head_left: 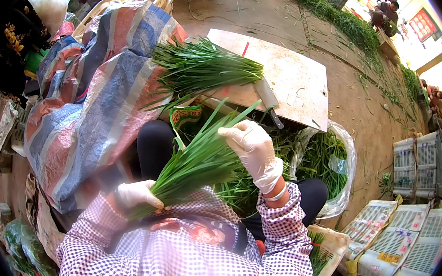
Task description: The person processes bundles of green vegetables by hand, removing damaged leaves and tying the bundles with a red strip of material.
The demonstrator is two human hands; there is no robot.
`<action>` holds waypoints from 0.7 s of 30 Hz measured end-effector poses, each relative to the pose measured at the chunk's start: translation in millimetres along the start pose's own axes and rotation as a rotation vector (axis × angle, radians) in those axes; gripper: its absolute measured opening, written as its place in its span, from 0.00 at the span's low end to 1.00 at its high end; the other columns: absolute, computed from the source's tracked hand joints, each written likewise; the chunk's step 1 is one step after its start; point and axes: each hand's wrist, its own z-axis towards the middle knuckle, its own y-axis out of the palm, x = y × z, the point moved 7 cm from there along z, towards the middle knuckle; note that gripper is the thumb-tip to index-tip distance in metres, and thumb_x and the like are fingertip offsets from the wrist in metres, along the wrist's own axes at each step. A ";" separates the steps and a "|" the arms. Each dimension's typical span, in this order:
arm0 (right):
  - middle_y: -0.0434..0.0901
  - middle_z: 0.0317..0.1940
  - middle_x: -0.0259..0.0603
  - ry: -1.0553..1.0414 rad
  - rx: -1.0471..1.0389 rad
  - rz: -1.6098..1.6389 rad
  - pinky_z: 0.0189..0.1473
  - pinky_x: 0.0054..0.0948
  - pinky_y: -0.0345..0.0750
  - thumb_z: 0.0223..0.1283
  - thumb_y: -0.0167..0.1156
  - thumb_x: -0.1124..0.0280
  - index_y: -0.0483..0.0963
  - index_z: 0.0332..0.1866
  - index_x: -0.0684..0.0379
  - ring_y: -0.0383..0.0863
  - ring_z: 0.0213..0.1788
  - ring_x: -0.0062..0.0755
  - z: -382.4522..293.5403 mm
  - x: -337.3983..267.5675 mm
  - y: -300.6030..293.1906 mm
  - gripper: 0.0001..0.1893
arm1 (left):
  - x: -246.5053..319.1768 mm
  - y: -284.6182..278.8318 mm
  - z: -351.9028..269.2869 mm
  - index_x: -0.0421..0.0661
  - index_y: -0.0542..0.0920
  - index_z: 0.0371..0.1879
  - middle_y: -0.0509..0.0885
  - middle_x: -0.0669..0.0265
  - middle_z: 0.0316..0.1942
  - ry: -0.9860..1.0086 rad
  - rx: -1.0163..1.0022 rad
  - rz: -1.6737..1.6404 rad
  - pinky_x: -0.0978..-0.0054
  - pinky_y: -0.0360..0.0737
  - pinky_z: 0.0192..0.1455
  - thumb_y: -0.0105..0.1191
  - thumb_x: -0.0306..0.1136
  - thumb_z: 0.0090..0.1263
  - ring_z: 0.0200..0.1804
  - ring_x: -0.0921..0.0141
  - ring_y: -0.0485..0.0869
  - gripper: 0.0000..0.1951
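Observation:
My left hand, in a whitish glove, grips a bundle of garlic chives near its lower end, in front of my chest. The long green leaves fan up and to the right. My right hand, gloved too, has its thumb and fingers pinched together at the upper leaves of this bundle. Beyond my knees, a second heap of chives lies across the left part of a pale board. A cleaver rests at the board's near edge, its dark handle jutting out towards me.
A striped woven plastic sheet covers a pile at left. Loose greens fill a clear plastic bag right of my knee. White slatted crates stand at far right. Beyond them, people sit near greens strewn on the floor.

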 end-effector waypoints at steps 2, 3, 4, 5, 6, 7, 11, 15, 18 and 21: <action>0.80 0.31 0.39 0.003 -0.019 0.016 0.39 0.37 0.78 0.54 0.68 0.73 0.83 0.40 0.53 0.80 0.35 0.42 0.0 1.5 2.1 0.08 | -0.6 1.2 0.0 0.39 0.80 0.57 0.86 0.61 0.46 0.004 -0.010 -0.028 0.71 0.81 0.54 0.61 0.19 0.64 0.47 0.70 0.84 0.20; 0.80 0.31 0.39 0.003 -0.030 0.022 0.39 0.37 0.78 0.54 0.68 0.73 0.82 0.39 0.54 0.81 0.35 0.42 0.5 0.8 2.9 0.07 | -4.7 -2.1 2.6 0.39 0.80 0.57 0.86 0.61 0.46 0.012 -0.032 -0.045 0.71 0.81 0.55 0.60 0.19 0.64 0.48 0.70 0.84 0.21; 0.81 0.31 0.40 0.039 -0.014 0.039 0.39 0.36 0.78 0.54 0.69 0.73 0.81 0.38 0.55 0.81 0.35 0.42 -1.6 4.3 2.8 0.07 | -6.6 -3.2 4.2 0.39 0.80 0.58 0.86 0.61 0.47 0.020 -0.055 -0.061 0.71 0.81 0.55 0.60 0.18 0.64 0.48 0.70 0.84 0.21; 0.81 0.32 0.40 0.075 0.003 0.054 0.39 0.35 0.79 0.54 0.69 0.73 0.81 0.37 0.57 0.81 0.35 0.42 -6.3 9.0 3.5 0.06 | -7.2 -4.2 3.5 0.39 0.80 0.58 0.86 0.61 0.47 0.018 -0.048 -0.059 0.71 0.81 0.55 0.60 0.19 0.64 0.48 0.70 0.84 0.21; 0.81 0.32 0.40 0.112 0.021 0.070 0.39 0.34 0.79 0.54 0.70 0.73 0.80 0.36 0.58 0.82 0.36 0.42 -11.0 13.0 3.4 0.06 | -4.1 -1.0 0.9 0.39 0.80 0.58 0.86 0.61 0.47 0.015 -0.042 -0.056 0.71 0.80 0.55 0.61 0.19 0.64 0.48 0.70 0.84 0.21; 0.82 0.32 0.41 0.186 0.071 0.147 0.39 0.33 0.79 0.54 0.70 0.74 0.80 0.36 0.59 0.82 0.35 0.41 -16.6 17.3 1.2 0.07 | -2.1 0.6 0.0 0.39 0.80 0.58 0.86 0.61 0.48 0.011 -0.035 -0.053 0.71 0.80 0.55 0.61 0.19 0.64 0.48 0.70 0.84 0.21; 0.84 0.31 0.36 0.486 0.268 0.538 0.37 0.24 0.78 0.60 0.68 0.79 0.82 0.38 0.64 0.81 0.33 0.23 -37.3 39.7 -15.6 0.04 | -9.1 -12.6 2.3 0.39 0.80 0.57 0.85 0.61 0.47 0.003 -0.049 0.028 0.72 0.80 0.54 0.62 0.20 0.63 0.48 0.70 0.84 0.21; 0.84 0.29 0.35 0.688 0.172 0.437 0.38 0.22 0.75 0.64 0.66 0.77 0.82 0.38 0.66 0.79 0.33 0.19 -56.2 66.0 -39.9 0.03 | -8.0 -11.7 2.3 0.38 0.80 0.56 0.87 0.58 0.45 0.035 -0.022 0.011 0.73 0.84 0.47 0.67 0.21 0.61 0.43 0.68 0.86 0.22; 0.83 0.30 0.36 0.655 0.131 0.245 0.39 0.23 0.77 0.62 0.68 0.77 0.82 0.38 0.65 0.81 0.34 0.20 -57.6 65.1 -51.7 0.03 | -11.1 -15.1 4.0 0.37 0.79 0.58 0.87 0.55 0.44 0.033 -0.019 -0.049 0.73 0.86 0.44 0.69 0.21 0.59 0.41 0.67 0.87 0.25; 0.83 0.32 0.36 0.674 0.210 0.296 0.40 0.23 0.78 0.59 0.69 0.79 0.82 0.39 0.65 0.83 0.35 0.22 -59.0 62.9 -52.2 0.05 | -12.7 -17.0 5.6 0.37 0.77 0.60 0.86 0.54 0.44 0.022 -0.032 -0.074 0.73 0.85 0.42 0.69 0.21 0.59 0.40 0.66 0.86 0.27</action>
